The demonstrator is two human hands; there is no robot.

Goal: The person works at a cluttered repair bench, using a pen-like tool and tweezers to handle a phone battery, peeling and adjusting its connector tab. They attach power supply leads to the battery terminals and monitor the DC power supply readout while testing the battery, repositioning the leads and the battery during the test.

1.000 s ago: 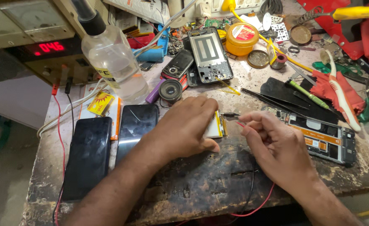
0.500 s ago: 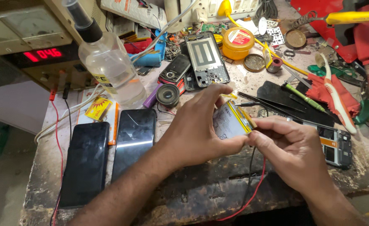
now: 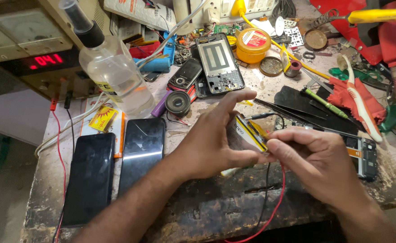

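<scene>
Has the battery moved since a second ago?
Yes. The battery, flat by the two black phones earlier, is now lifted on edge in the left hand, farther right; the right hand touches its end.

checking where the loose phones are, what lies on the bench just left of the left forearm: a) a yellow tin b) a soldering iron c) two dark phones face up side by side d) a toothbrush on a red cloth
c: two dark phones lie flat side by side beside the left forearm, while the left hand holds a flat battery.
</scene>
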